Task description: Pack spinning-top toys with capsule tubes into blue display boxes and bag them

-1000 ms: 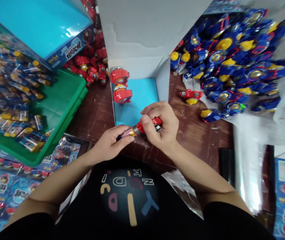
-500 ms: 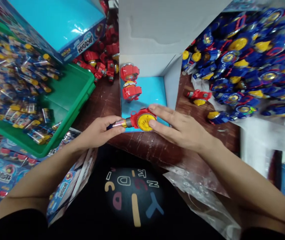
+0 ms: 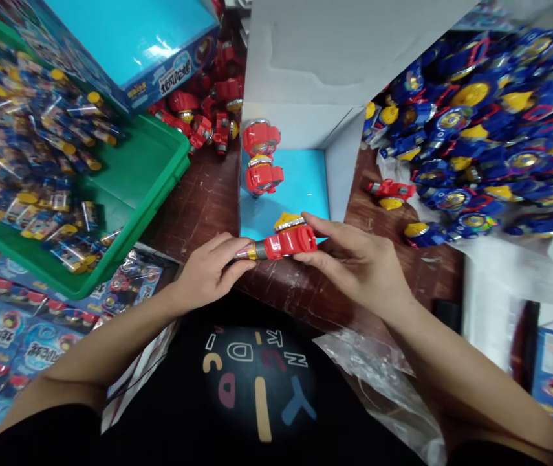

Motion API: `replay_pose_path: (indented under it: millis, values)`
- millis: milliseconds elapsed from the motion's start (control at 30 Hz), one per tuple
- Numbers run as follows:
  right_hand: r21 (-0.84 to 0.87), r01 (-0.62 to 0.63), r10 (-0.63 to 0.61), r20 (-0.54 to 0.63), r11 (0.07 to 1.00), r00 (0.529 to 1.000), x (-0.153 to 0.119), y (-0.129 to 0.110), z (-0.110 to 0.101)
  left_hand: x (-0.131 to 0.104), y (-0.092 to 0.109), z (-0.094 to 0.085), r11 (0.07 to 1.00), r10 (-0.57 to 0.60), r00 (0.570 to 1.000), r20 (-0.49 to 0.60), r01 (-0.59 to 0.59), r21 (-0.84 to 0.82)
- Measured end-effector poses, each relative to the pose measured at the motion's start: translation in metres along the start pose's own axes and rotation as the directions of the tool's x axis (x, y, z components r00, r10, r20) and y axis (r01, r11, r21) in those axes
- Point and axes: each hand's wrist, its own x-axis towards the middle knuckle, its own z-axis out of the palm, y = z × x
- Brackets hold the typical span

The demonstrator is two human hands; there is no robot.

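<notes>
Between my hands, a red toy point(image 3: 290, 243) with a yellow and silver disc lies sideways, joined by a grey neck to a small tube with a yellow end point(image 3: 251, 251). My left hand point(image 3: 215, 268) is closed round the tube and hides much of it. The fingers and thumb of my right hand point(image 3: 361, 259) pinch the toy's far right end. Just beyond stands an open white box point(image 3: 344, 181) with a light blue bottom. Two more red toys point(image 3: 263, 177) stand upright against its left side.
Left, a green tray point(image 3: 160, 175) holds many small tubes point(image 3: 43, 142). Behind it are a blue printed box point(image 3: 169, 71) and a heap of red toys point(image 3: 203, 129). Blue toys point(image 3: 455, 123) pile up at right, near one red toy point(image 3: 390, 191). Clear plastic point(image 3: 378, 382) hangs below.
The toy has been turned so its yellow disc faces away from me and its red side shows. My right hand now pinches its end instead of lying over it.
</notes>
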Motion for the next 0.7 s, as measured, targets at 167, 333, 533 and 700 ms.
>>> replay_pose_path:
  millis: [167, 333, 533, 700]
  values:
    - [-0.191, 0.087, -0.095, -0.031, 0.978, 0.995, 0.017, 0.008, -0.006, -0.012, -0.017, 0.021, 0.912, 0.136, 0.988, -0.070, -0.098, 0.398]
    - [-0.590, 0.333, -0.324, 0.126, 0.736, 0.938, 0.035, 0.007, -0.018, -0.030, -0.034, 0.045, 0.809, 0.068, 0.998, -0.012, -0.048, 0.585]
    - [-0.579, 0.609, -0.449, 0.413, 0.542, 0.792, 0.053, -0.010, -0.003, -0.028, -0.032, 0.058, 0.807, 0.003, 1.000, -0.002, -0.001, 0.590]
    - [-0.575, 0.483, -0.334, 0.352, 0.660, 0.874, 0.077, -0.002, 0.021, -0.024, -0.032, -0.025, 0.798, 0.042, 0.994, -0.101, 0.027, 0.601]
